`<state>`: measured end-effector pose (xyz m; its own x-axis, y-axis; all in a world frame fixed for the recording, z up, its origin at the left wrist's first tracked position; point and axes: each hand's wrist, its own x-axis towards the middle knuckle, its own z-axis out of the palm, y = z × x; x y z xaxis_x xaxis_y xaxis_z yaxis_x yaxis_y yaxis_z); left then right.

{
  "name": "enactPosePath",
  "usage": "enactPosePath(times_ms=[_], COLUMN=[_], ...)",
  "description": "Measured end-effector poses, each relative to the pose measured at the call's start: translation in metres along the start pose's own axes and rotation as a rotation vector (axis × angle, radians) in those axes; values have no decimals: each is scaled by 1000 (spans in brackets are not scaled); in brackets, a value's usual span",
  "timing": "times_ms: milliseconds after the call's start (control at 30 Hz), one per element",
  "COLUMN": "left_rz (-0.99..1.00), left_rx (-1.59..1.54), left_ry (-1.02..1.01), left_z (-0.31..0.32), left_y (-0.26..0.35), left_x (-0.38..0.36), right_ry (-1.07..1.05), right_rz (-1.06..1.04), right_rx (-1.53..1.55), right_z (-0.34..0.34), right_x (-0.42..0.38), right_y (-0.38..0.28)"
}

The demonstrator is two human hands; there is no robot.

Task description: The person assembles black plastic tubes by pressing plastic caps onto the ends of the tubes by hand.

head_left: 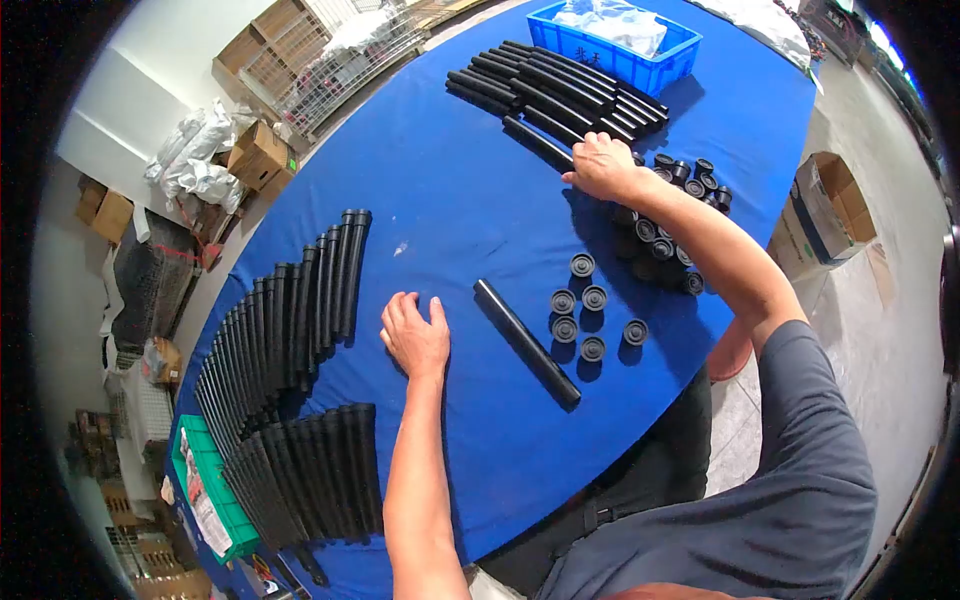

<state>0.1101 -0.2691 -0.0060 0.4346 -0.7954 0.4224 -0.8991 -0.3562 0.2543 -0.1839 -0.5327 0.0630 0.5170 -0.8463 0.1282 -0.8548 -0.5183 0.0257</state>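
Note:
At the far side of the blue-covered table, my right hand (603, 167) closes around the near end of a black tube (535, 140), at the front of a group of similar tubes (560, 85). My left hand (414, 335) rests on the cloth, fingers spread, holding nothing. Between my hands a single black tube (527, 343) lies slantwise. Several round black caps (594, 298) stand just right of it. A denser pile of caps (660, 240) lies under and beside my right forearm, which partly hides it.
Two fanned rows of capped black tubes (290, 310) (320, 470) cover the table's left side. A green crate (238, 522) sits at the left edge and a blue crate (645, 68) at the far end. A cardboard box (822, 215) stands off the table's right side.

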Motion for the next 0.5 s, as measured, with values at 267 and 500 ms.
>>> enactPosePath(times_ms=[267, 500], left_rz=[6, -31], left_rx=[-15, -29], left_ry=[7, -59], left_z=[1, -3], left_y=[-1, 0], left_x=[0, 0], right_ry=[243, 404], right_rz=[-61, 96], right_rx=[41, -65], right_z=[9, 30], right_x=[20, 91], right_y=[29, 79])
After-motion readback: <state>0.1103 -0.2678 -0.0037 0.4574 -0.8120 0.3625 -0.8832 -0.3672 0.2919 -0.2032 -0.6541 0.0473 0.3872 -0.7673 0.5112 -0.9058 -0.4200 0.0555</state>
